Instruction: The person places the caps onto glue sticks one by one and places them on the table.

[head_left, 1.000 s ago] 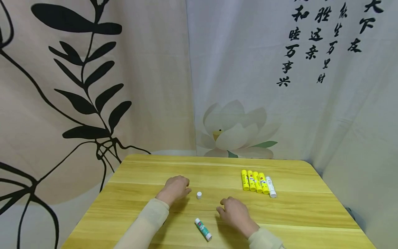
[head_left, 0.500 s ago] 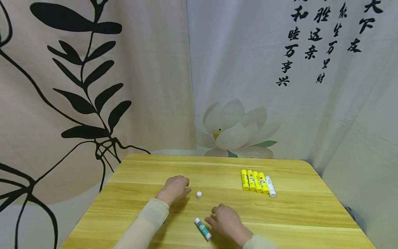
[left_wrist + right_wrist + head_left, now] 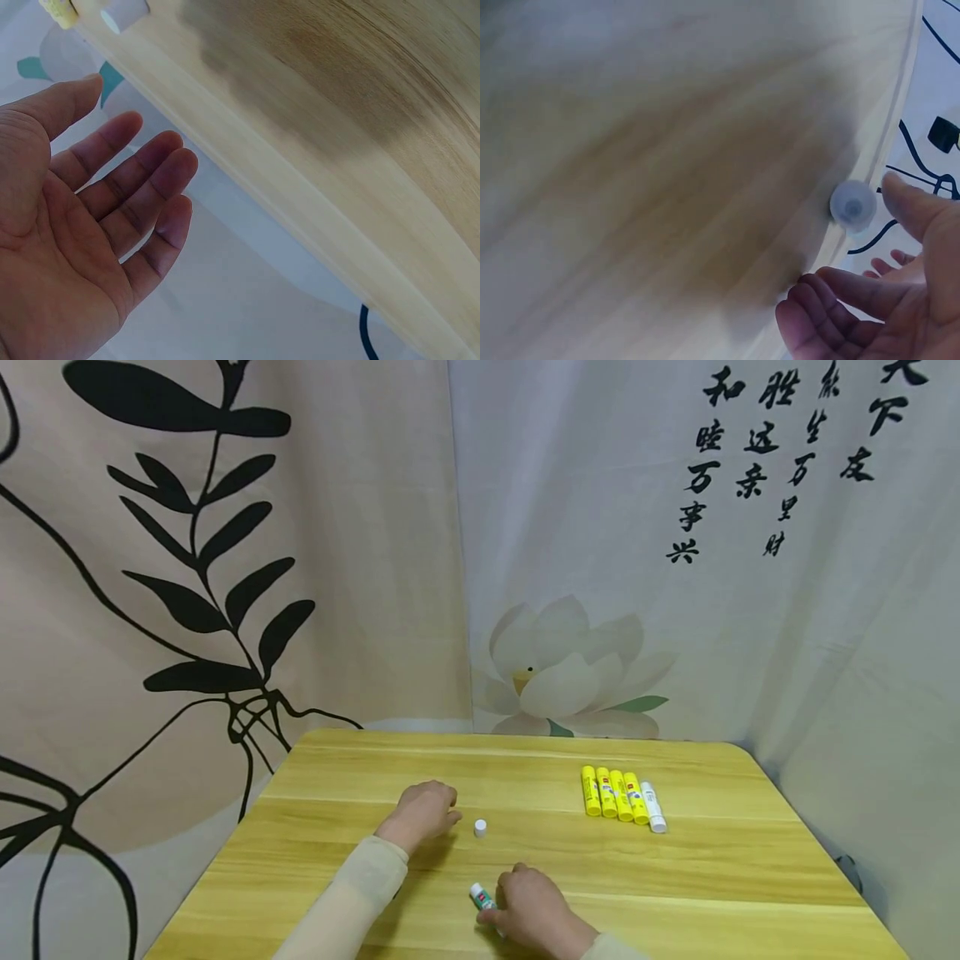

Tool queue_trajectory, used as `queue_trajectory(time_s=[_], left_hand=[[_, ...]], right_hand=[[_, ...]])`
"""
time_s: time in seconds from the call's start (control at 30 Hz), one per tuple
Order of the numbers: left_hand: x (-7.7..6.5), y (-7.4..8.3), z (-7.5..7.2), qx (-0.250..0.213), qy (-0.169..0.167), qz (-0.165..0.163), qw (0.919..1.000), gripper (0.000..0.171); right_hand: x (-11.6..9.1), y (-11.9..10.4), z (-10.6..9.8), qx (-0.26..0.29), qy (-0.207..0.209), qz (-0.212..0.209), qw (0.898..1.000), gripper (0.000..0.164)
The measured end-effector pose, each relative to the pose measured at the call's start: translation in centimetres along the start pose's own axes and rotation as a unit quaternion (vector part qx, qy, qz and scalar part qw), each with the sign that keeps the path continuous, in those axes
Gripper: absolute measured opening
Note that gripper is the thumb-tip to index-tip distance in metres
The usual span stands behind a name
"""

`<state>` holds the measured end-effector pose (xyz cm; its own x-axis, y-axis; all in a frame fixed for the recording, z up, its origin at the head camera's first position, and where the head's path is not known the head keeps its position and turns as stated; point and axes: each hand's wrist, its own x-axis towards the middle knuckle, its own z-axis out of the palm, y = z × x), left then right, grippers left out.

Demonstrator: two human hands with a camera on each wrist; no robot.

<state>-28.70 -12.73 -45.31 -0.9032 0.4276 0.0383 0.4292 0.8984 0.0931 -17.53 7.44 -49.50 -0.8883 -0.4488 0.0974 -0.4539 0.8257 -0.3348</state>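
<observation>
A teal-and-white glue stick (image 3: 482,897) lies slantwise near the front of the table. My right hand (image 3: 534,910) is over its near end and hides part of it. In the right wrist view, the round end of the glue stick (image 3: 853,205) shows between the thumb (image 3: 913,202) and the lower fingers, with gaps on both sides. My left hand (image 3: 422,814) hovers farther back on the left, fingers loosely bent, and the left wrist view shows its palm (image 3: 67,247) holding nothing. Just right of it stands a small white cap (image 3: 480,828).
Several yellow glue sticks (image 3: 613,795) lie side by side at the back right of the wooden table (image 3: 720,877). A white glue stick (image 3: 653,807) lies against the right end of that row. Behind the table hangs a printed curtain (image 3: 390,543).
My right hand has moved left and toward the front, from right of the teal-and-white glue stick to over its near end. The left hand, the cap and the yellow row have stayed put.
</observation>
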Motion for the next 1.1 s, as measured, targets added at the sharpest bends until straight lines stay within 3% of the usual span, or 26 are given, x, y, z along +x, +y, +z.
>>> queue_trajectory(time_s=[0.2,0.5,0.8,1.1], left_hand=[[0.1,-0.1,0.0,0.001,0.006,0.005,1.0000,0.022],[0.0,-0.2,0.1,-0.002,0.001,0.002,1.0000,0.022],[0.2,0.0,0.4,-0.005,-0.001,0.005,1.0000,0.023],[0.4,0.2,0.7,-0.001,0.004,0.011,0.9999,0.022]], right_hand=[[0.0,-0.6,0.7,-0.011,0.016,-0.007,1.000,0.040],[0.2,-1.1,1.0,-0.037,-0.001,0.002,0.999,0.037],[0.2,-0.9,1.5,-0.074,0.037,-0.013,0.996,0.021],[0.0,-0.5,1.6,-0.083,0.053,-0.018,0.995,0.018]])
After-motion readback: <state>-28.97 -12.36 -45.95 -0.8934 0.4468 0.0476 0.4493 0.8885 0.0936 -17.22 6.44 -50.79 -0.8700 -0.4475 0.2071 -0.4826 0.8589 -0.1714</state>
